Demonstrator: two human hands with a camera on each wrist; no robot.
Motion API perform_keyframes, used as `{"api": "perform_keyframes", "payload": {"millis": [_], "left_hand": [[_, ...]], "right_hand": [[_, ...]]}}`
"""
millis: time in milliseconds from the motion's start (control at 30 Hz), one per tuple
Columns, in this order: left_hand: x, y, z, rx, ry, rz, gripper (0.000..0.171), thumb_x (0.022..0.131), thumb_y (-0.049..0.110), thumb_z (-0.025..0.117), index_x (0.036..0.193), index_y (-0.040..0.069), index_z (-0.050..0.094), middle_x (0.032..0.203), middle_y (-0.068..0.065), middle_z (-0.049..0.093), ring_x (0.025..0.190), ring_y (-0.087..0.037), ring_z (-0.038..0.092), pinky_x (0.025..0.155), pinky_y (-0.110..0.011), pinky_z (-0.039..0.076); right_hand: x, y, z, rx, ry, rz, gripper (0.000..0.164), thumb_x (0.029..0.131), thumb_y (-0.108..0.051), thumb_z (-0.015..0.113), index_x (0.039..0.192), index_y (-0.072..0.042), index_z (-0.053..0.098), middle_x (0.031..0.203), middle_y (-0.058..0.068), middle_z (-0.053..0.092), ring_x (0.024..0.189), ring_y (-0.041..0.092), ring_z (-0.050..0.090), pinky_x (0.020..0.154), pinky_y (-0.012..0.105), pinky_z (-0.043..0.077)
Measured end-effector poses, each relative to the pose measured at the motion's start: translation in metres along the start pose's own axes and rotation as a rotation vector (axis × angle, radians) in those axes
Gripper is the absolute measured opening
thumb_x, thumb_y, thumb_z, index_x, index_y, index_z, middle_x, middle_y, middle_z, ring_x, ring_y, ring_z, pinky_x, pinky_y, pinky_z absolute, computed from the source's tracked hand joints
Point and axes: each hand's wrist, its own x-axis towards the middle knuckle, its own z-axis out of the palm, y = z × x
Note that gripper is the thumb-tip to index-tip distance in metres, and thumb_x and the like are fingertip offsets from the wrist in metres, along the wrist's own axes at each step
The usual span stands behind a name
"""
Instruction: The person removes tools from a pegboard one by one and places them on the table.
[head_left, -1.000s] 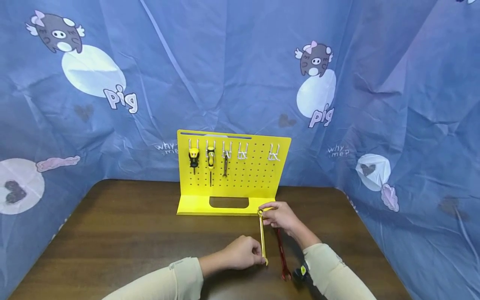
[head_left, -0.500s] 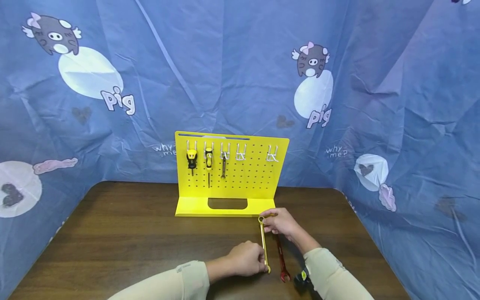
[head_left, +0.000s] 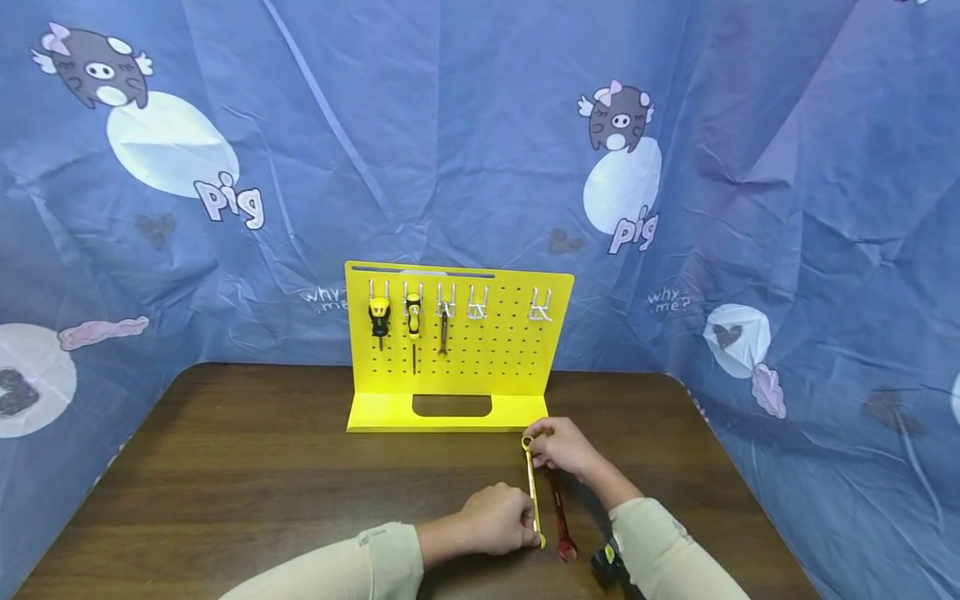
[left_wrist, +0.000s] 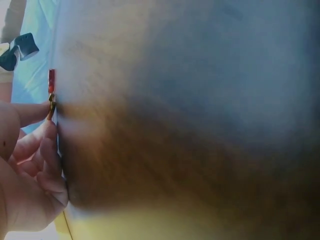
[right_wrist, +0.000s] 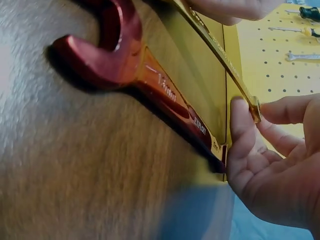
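Note:
Both hands hold a gold combination wrench [head_left: 532, 483] just in front of the yellow pegboard. My left hand [head_left: 498, 518] pinches its open end, nearer to me; the left wrist view shows thumb and finger at that tip. At the far ring end, my right hand [head_left: 561, 444] pinches the wrench between thumb and fingers. In the right wrist view the gold wrench [right_wrist: 215, 47] slants a little above the wood. A red wrench [head_left: 561, 525] lies on the table to its right, open end towards me. Its far end is hidden by the right hand in the head view.
The yellow pegboard [head_left: 517, 350] stands at the back of the wooden table [head_left: 247, 467]. Two yellow-black screwdrivers [head_left: 379, 317] and a small wrench [head_left: 443, 329] hang on it. Bare hooks [head_left: 540, 306] are to their right. Blue printed cloth [head_left: 450, 125] surrounds the table.
Both hands have brought the gold wrench slightly towards me and to the right, and its ring end has come away from the pegboard's base. The red wrench stays where it lies.

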Motion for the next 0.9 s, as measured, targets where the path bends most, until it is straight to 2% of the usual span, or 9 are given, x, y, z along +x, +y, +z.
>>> {"api": "perform_keyframes", "payload": {"millis": [233, 333, 433, 533, 767, 900], "left_hand": [[-0.001, 0.000, 0.001, -0.006, 0.001, 0.008, 0.029, 0.077, 0.036, 0.085, 0.064, 0.027, 0.061, 0.057, 0.021, 0.049, 0.053, 0.001, 0.047, 0.045, -0.023, 0.038], [-0.002, 0.001, 0.001, -0.008, -0.003, 0.009, 0.029, 0.077, 0.035, 0.086, 0.064, 0.027, 0.061, 0.057, 0.020, 0.049, 0.052, 0.001, 0.047, 0.045, -0.022, 0.038], [-0.002, 0.001, 0.001, -0.016, -0.002, 0.000, 0.030, 0.076, 0.035, 0.086, 0.064, 0.026, 0.060, 0.058, 0.019, 0.050, 0.052, 0.000, 0.046, 0.044, -0.023, 0.038], [-0.002, 0.001, 0.001, -0.021, 0.008, -0.010, 0.030, 0.075, 0.035, 0.087, 0.064, 0.026, 0.060, 0.058, 0.018, 0.050, 0.052, -0.001, 0.047, 0.044, -0.024, 0.038], [0.000, 0.000, 0.002, -0.050, -0.013, -0.023, 0.030, 0.076, 0.034, 0.087, 0.064, 0.026, 0.061, 0.058, 0.018, 0.051, 0.052, -0.002, 0.048, 0.044, -0.025, 0.039], [0.001, 0.001, 0.002, -0.064, -0.027, -0.034, 0.030, 0.076, 0.033, 0.088, 0.064, 0.026, 0.061, 0.057, 0.018, 0.052, 0.052, -0.002, 0.048, 0.044, -0.025, 0.040]], "right_hand": [[-0.001, -0.002, 0.000, -0.298, 0.112, -0.131, 0.022, 0.086, 0.002, 0.058, 0.092, -0.008, 0.076, 0.089, 0.004, 0.068, 0.077, 0.019, 0.055, 0.065, 0.032, 0.044], [-0.001, -0.001, 0.000, -0.368, 0.113, -0.156, 0.028, 0.082, 0.005, 0.056, 0.090, -0.011, 0.077, 0.092, 0.003, 0.066, 0.083, 0.020, 0.055, 0.072, 0.036, 0.045], [0.000, 0.003, -0.001, -0.409, 0.092, -0.179, 0.036, 0.078, 0.009, 0.053, 0.092, -0.013, 0.078, 0.095, 0.003, 0.064, 0.088, 0.019, 0.055, 0.077, 0.039, 0.047], [0.002, 0.009, 0.000, -0.437, 0.068, -0.187, 0.041, 0.078, 0.010, 0.051, 0.095, -0.016, 0.078, 0.096, 0.002, 0.062, 0.088, 0.019, 0.053, 0.078, 0.040, 0.047], [0.004, 0.019, 0.003, -0.466, 0.065, -0.229, 0.040, 0.077, 0.011, 0.052, 0.095, -0.014, 0.078, 0.089, 0.001, 0.059, 0.079, 0.017, 0.047, 0.071, 0.036, 0.043], [0.004, 0.020, 0.003, -0.475, 0.069, -0.225, 0.040, 0.077, 0.011, 0.053, 0.096, -0.013, 0.079, 0.089, 0.002, 0.058, 0.077, 0.017, 0.045, 0.070, 0.034, 0.041]]}}
